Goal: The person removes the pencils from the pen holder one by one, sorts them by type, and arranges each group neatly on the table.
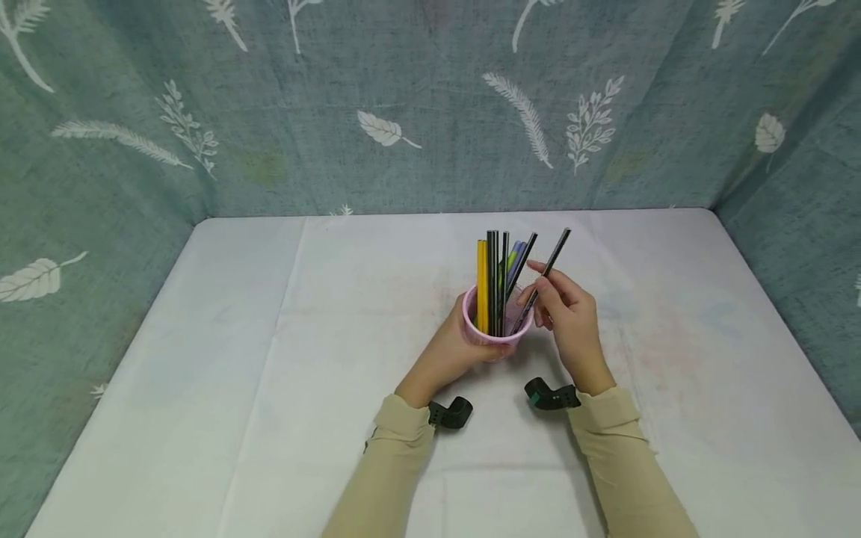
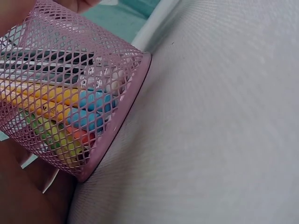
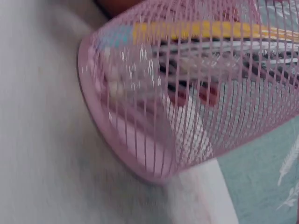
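A pink mesh pencil cup (image 1: 499, 340) stands at the middle of the table, its base at the white cloth. My left hand (image 1: 452, 347) grips it from the left, thumb across its near side. Inside are yellow pens (image 2: 60, 109) with blue ends, several black pens (image 1: 494, 280) with pale stripes, and green and bluish pens (image 1: 516, 255) toward the back. At the cup's right rim, my right hand (image 1: 570, 314) pinches one black pen (image 1: 557, 248) between thumb and fingers. That pen leans right, and its lower end is inside the cup.
A white cloth covers the table (image 1: 336, 359). Behind and at both sides hangs a green curtain (image 1: 430, 164) with white leaf prints. Black wrist cameras (image 1: 452, 412) sit at both cuffs, close over the table.
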### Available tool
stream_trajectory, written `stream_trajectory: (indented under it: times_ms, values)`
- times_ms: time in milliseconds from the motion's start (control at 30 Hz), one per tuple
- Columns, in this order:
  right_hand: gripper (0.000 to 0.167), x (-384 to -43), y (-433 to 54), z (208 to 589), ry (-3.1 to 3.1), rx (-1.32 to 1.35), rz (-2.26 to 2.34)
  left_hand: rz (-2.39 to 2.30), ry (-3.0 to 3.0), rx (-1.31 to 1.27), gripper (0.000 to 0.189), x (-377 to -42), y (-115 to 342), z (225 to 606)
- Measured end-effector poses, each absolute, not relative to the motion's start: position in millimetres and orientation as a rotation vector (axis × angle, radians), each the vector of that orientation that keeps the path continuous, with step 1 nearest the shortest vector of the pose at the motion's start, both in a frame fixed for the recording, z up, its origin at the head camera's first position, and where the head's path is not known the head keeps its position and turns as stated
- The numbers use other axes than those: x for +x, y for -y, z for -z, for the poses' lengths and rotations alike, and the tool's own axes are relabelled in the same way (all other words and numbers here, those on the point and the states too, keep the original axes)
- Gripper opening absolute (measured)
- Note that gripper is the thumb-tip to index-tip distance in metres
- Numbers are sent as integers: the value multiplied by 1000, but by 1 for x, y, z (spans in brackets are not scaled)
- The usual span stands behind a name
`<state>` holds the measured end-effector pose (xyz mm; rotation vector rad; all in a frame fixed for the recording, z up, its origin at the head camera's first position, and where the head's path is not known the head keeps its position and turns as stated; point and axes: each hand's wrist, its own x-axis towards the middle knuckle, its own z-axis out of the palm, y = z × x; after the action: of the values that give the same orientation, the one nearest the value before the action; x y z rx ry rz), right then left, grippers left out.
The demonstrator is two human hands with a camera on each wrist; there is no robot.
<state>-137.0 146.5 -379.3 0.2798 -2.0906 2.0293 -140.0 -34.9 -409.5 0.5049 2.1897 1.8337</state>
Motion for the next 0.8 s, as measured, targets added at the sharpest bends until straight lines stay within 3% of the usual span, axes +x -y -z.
stream_trajectory:
  times_ms: [367, 800]
  values:
    - [41, -150, -157, 396, 1284, 326, -2672, -1817, -2212, 505, 93, -140, 34, 408]
    - [42, -156, -173, 408, 829, 173, -2878, -1795, -2219, 493, 94, -139, 35, 407]
